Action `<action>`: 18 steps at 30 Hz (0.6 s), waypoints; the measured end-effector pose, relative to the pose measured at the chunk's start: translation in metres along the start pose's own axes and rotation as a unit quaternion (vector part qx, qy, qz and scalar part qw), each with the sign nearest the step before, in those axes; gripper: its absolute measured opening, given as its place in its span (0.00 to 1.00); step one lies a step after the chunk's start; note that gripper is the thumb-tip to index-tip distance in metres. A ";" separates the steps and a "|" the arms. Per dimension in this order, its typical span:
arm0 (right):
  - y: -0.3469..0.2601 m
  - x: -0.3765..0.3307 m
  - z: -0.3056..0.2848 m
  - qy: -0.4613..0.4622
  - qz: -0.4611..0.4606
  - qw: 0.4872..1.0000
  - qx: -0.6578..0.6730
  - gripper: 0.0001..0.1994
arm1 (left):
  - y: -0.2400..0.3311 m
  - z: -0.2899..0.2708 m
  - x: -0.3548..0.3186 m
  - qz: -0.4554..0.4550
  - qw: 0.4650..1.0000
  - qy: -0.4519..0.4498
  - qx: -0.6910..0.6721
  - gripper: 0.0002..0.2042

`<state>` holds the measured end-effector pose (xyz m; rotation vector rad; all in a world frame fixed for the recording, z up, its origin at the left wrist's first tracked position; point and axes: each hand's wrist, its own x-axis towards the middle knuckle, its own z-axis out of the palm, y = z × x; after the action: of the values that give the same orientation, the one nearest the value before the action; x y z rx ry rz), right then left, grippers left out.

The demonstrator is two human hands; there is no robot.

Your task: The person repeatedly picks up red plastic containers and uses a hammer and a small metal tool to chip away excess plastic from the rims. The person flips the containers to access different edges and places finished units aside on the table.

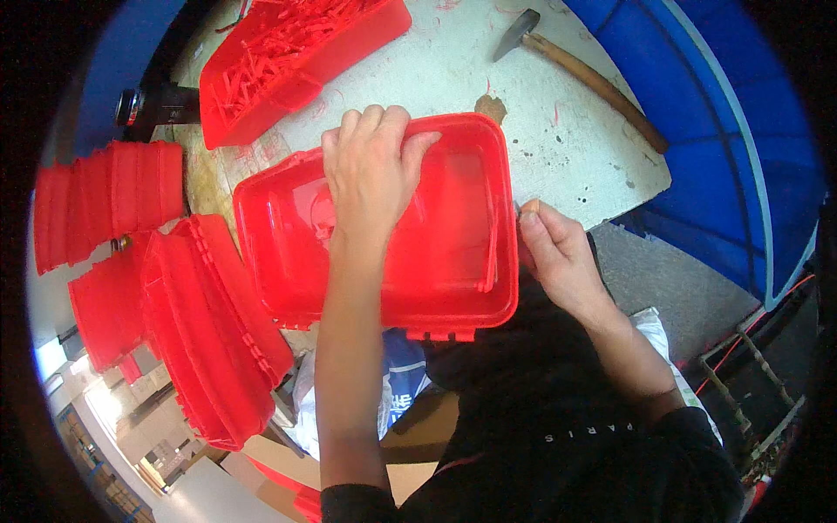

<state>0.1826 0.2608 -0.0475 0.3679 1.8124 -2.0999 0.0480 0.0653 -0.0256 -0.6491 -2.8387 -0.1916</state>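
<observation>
A shallow red plastic box [436,218] with rounded corners and small hinge lugs on its near edge is tilted before me, its inside facing up. My left hand [373,161] reaches across it, fingers hooked over the far rim and thumb lying apart along that rim. At the box's right wall is my right hand [558,253], closed in a pinch. A tiny greyish bit shows at its fingertips against the rim; what it belongs to is hidden.
A red bin [357,52] full of red plastic scraps stands far left on the pale worktop [567,131]. A wooden-handled hammer [593,78] lies far right. Stacked red plastic parts [209,331] fill the left side. Blue curved sheeting [697,131] borders the right.
</observation>
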 end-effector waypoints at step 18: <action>-0.078 0.025 -0.005 0.039 -0.150 0.787 -0.597 0.09 | -0.010 0.007 -0.002 0.007 0.996 0.067 -0.053 0.14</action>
<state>0.1275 0.2733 0.0121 -0.2007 2.9074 -0.6644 0.0443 0.0570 -0.0335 -0.6523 -2.7080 -0.3711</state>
